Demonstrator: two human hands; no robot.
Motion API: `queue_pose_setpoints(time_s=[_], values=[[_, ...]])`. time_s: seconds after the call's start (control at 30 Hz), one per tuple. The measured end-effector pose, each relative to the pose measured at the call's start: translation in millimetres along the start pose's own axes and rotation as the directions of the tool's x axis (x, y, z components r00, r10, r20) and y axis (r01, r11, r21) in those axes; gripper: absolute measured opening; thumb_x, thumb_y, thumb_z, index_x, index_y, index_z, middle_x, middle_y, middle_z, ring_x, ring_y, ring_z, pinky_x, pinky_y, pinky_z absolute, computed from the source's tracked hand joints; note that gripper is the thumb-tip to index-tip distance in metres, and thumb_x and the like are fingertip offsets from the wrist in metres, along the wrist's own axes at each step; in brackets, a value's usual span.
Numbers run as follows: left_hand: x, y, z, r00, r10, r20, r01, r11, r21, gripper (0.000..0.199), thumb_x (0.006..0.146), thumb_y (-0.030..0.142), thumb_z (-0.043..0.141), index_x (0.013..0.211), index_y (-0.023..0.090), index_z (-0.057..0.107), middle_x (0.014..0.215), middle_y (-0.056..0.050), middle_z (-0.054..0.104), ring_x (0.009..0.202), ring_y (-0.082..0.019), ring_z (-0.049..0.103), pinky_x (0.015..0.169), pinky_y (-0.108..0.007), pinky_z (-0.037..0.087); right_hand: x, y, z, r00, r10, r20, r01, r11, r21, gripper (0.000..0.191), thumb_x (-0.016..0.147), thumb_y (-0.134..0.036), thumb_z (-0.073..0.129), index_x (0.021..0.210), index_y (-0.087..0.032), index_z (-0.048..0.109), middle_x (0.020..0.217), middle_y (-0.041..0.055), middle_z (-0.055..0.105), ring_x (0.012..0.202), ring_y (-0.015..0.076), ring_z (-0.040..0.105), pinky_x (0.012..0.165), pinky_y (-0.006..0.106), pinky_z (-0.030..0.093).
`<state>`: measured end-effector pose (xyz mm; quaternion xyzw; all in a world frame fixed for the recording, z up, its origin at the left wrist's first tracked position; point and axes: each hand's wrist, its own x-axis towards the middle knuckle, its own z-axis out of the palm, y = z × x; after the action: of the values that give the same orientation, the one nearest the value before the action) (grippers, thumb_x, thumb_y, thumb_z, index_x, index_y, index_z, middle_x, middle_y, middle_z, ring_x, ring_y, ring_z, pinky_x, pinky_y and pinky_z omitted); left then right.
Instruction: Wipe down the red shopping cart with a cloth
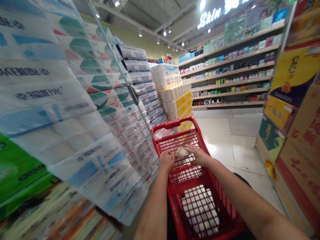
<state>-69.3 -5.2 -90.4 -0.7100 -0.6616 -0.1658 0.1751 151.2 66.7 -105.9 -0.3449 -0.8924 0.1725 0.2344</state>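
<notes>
A red plastic shopping basket cart (pixel 176 190) with grid sides stands in front of me, its handle raised at the far end. Inside it, against the far grid, is a small pale packet (pixel 182 152) with brownish specks; its kind is too blurred to tell. My right hand (pixel 197 155) reaches over the basket, fingers stretched out and touching the packet's right edge. On the packet's left side my left hand (pixel 167 161) hovers near the grid, fingers loosely bent and slightly apart, with nothing visible in them. A grey metal pole (pixel 132 93) rises behind the cart's left corner.
Tall stacks of wrapped toilet paper (pixel 87 140) line the left side, close to the cart. Cardboard boxes (pixel 300 160) stand along the right. Farther back, a wall of shelves (pixel 230 71) holds many small boxes and bottles. Pale floor tiles (pixel 240 150) run between them.
</notes>
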Motion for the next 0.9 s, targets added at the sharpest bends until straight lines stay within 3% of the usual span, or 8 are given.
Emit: queue_pose_setpoints(time_s=[0.13,0.33,0.47,0.57,0.67,0.73,0.8,0.9], values=[[-0.7,1.0,-2.1,1.000,-0.002,0.007,0.002,1.000,-0.002,0.034,0.097,0.033,0.041,0.089,0.022,0.072,0.101,-0.005,0.060,0.096,-0.018,0.054,0.096,-0.035,0.040,6.6,-6.3,3.8,0.999,0.038,-0.006,-0.038,0.993,-0.109,0.095,0.058,0.004,0.061,0.144,-0.034,0.040,0.153,0.0082,0.035,0.141,0.0306,0.030,0.106,0.049,0.036],[-6.2,-1.1,-2.3,1.000,-0.016,-0.011,0.015,0.995,-0.098,0.030,0.096,0.031,0.043,0.088,0.021,0.070,0.102,-0.005,0.061,0.099,-0.018,0.056,0.098,-0.036,0.042,-0.2,-23.4,9.5,0.994,0.108,-0.030,-0.111,0.982,-0.153,0.095,0.061,0.009,0.048,0.145,-0.034,0.036,0.156,0.0068,0.028,0.143,0.0310,0.024,0.107,0.057,0.029],[-11.5,4.6,-5.8,0.967,-0.199,-0.159,0.150,0.950,-0.274,0.030,0.097,0.026,0.040,0.119,0.020,0.059,0.119,-0.008,0.056,0.109,-0.019,0.055,0.097,-0.035,0.046,-4.4,-26.9,9.4,0.991,0.121,-0.062,-0.128,0.984,-0.127,0.097,0.060,0.010,0.044,0.146,-0.034,0.034,0.158,0.0042,0.023,0.144,0.0267,0.022,0.111,0.053,0.025],[-11.0,24.7,-11.2,0.964,-0.149,-0.222,0.075,0.948,-0.310,0.043,0.095,0.028,0.044,0.137,0.024,0.042,0.138,-0.009,0.044,0.126,-0.021,0.046,0.104,-0.040,0.043,-4.2,-26.5,10.7,0.984,0.159,-0.079,-0.167,0.980,-0.111,0.098,0.060,0.010,0.042,0.147,-0.033,0.032,0.159,0.0038,0.021,0.144,0.0255,0.020,0.112,0.054,0.022],[-3.8,52.9,-10.4,0.988,0.065,-0.137,-0.102,0.954,-0.282,0.049,0.093,0.027,0.047,0.141,0.029,0.038,0.148,-0.005,0.039,0.139,-0.023,0.031,0.114,-0.046,0.031,-3.1,-23.7,13.2,0.977,0.184,-0.104,-0.193,0.977,-0.093,0.090,0.066,0.008,0.040,0.147,-0.030,0.033,0.158,0.0045,0.023,0.145,0.0258,0.019,0.112,0.055,0.021],[3.5,68.4,-4.2,0.989,0.140,-0.039,-0.146,0.950,-0.276,0.053,0.091,0.023,0.046,0.143,0.030,0.037,0.150,-0.002,0.039,0.141,-0.025,0.027,0.116,-0.050,0.026,-2.7,-20.5,15.3,0.973,0.199,-0.117,-0.208,0.975,-0.077,0.084,0.071,0.006,0.038,0.148,-0.026,0.033,0.158,0.0049,0.024,0.145,0.0247,0.018,0.114,0.053,0.020],[10.4,76.7,4.2,0.989,0.142,0.047,-0.124,0.953,-0.276,0.060,0.089,0.016,0.045,0.146,0.031,0.034,0.151,0.000,0.039,0.140,-0.025,0.031,0.115,-0.049,0.027,-2.5,-16.8,17.2,0.968,0.222,-0.115,-0.230,0.971,-0.062,0.083,0.071,0.006,0.036,0.149,-0.023,0.031,0.158,0.0049,0.025,0.146,0.0222,0.017,0.115,0.050,0.019],[17.8,74.6,12.6,0.991,0.098,0.091,-0.071,0.962,-0.263,0.064,0.087,0.010,0.043,0.146,0.033,0.034,0.149,0.001,0.043,0.132,-0.022,0.042,0.108,-0.044,0.037,-1.8,-11.4,18.8,0.958,0.267,-0.107,-0.274,0.960,-0.059,0.089,0.068,0.007,0.035,0.152,-0.022,0.023,0.159,0.0050,0.021,0.147,0.0186,0.013,0.117,0.047,0.016]])
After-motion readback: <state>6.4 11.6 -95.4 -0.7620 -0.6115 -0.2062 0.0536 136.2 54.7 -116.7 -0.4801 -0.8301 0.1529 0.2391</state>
